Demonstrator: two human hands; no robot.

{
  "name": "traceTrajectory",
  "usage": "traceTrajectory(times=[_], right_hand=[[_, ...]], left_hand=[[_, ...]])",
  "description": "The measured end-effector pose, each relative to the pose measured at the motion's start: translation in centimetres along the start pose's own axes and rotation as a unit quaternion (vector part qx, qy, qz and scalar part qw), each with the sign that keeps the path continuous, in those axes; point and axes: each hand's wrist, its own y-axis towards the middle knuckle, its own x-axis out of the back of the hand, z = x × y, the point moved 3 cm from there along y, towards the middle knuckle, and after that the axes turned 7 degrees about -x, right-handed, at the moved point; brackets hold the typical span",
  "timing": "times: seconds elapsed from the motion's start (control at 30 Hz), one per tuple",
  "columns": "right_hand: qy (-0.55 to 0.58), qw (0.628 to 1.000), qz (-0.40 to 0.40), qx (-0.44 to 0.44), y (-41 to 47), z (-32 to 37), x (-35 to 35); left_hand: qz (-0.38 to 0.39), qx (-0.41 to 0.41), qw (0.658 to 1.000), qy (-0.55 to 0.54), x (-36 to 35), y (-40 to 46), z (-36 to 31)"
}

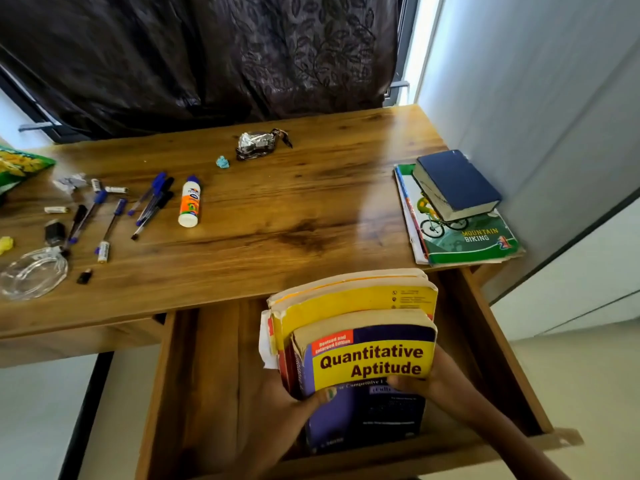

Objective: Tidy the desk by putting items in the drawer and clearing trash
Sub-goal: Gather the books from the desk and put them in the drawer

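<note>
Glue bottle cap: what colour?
Blue; the glue bottle itself is white with an orange label, head view.

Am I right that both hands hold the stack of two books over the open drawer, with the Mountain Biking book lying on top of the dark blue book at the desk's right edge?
Not quite. In the head view the dark blue book lies on top of the Mountain Biking book, not under it. The rest stands: the left hand and the right hand hold the stack of two books over the open drawer.

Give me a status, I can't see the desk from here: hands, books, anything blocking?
Left hand and right hand both grip the book stack. Stack held over the open drawer, not yet down. Nothing in the way.
</note>
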Motion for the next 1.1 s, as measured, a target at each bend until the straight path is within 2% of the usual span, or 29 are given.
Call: traceTrajectory(times=[0.5, 0.67, 0.83, 1.0, 1.1], right_hand=[[0.057, 0.989, 0.034, -0.134, 1.7, -3.4, -1.0], [0.064, 0.982, 0.002, -0.179, 2.5, -5.5, -1.4], [0.061, 0.977, -0.03, -0.204, 2.2, -6.0, 0.7], [0.064, 0.967, -0.095, -0.227, 0.7, -6.6, 4.9], [0.041, 0.963, -0.135, -0.229, 0.1, -6.8, 7.1]], left_hand=[[0.054, 0.107, 0.992, -0.044, -1.8, 1.8, 3.2], [0.055, 0.149, 0.986, -0.05, -3.0, 1.8, 4.6], [0.066, 0.148, 0.984, -0.074, -5.5, 1.8, 4.2], [0.091, 0.124, 0.988, -0.022, -10.2, 1.9, 2.5], [0.107, 0.122, 0.985, 0.052, -12.9, 1.8, 1.9]])
